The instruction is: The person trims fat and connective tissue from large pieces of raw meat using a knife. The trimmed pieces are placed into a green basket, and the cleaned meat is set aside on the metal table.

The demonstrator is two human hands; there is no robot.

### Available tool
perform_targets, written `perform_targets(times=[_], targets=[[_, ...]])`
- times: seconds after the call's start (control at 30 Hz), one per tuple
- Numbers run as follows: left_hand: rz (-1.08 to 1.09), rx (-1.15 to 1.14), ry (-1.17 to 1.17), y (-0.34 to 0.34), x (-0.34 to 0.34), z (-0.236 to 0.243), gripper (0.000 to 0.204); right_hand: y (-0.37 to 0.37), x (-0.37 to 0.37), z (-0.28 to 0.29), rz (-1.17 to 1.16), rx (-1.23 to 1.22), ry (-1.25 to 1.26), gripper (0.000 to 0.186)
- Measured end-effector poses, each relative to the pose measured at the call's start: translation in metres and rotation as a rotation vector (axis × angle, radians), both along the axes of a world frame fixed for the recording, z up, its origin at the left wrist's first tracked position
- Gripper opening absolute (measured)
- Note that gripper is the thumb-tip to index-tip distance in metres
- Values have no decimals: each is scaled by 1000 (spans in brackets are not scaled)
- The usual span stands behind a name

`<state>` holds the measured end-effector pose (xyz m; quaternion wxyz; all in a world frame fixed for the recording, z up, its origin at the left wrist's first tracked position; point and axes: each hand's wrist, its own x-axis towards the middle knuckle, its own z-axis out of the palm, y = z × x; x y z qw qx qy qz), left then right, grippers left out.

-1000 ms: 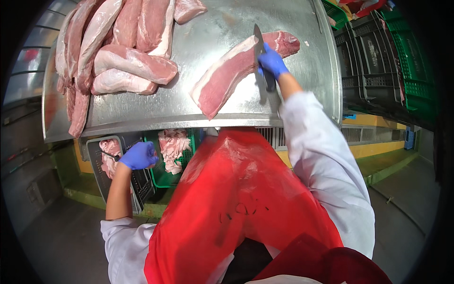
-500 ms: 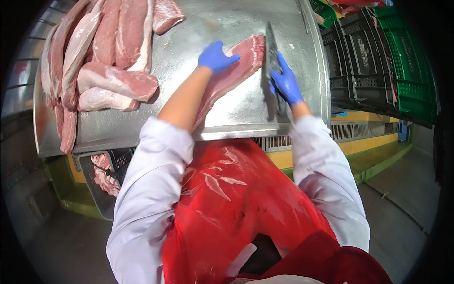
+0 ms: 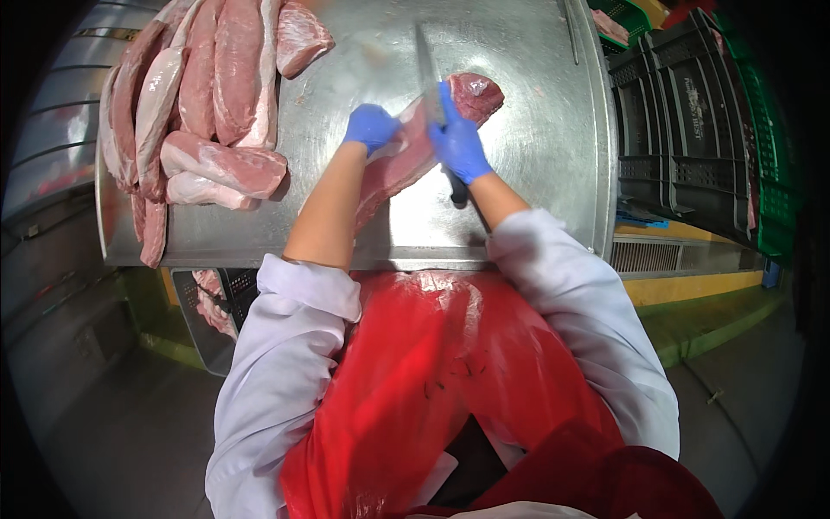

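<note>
A long piece of red meat with pale fat (image 3: 474,97) lies diagonally on the steel table (image 3: 337,48). My left hand (image 3: 370,128), in a blue glove, is closed on its pale upper side, left of the knife. My right hand (image 3: 460,148), also gloved, grips a knife (image 3: 458,192) by its dark handle; the blurred blade points away from me across the meat. At the left of the table lies a pile of several pale pink meat pieces (image 3: 233,69), apart from both hands.
Dark crates (image 3: 679,130) and green crates (image 3: 775,199) stand beyond the table's right edge, with a green basket of meat (image 3: 616,24) behind. A grey crate of trimmings (image 3: 210,307) sits below the table at left. My red apron (image 3: 406,346) is at the near edge.
My left hand rose from the crates below onto the meat and has since shifted slightly. My right hand, with the knife, has moved left from the meat's far end to across it.
</note>
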<state>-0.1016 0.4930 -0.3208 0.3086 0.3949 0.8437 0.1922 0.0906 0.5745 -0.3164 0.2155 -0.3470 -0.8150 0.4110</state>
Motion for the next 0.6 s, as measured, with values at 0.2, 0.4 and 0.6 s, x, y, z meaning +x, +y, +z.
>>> perform_targets(times=[0.2,0.4,0.6], targets=[[-25,-28,166,-4,3,8,21,-8,30,57,404,-341,-360,67],[158,157,-99,4,-7,6,13,0,13,25,413,-516,-200,70],[89,261,-225,-20,-53,-10,9,-54,66,48,560,-669,-181,76]])
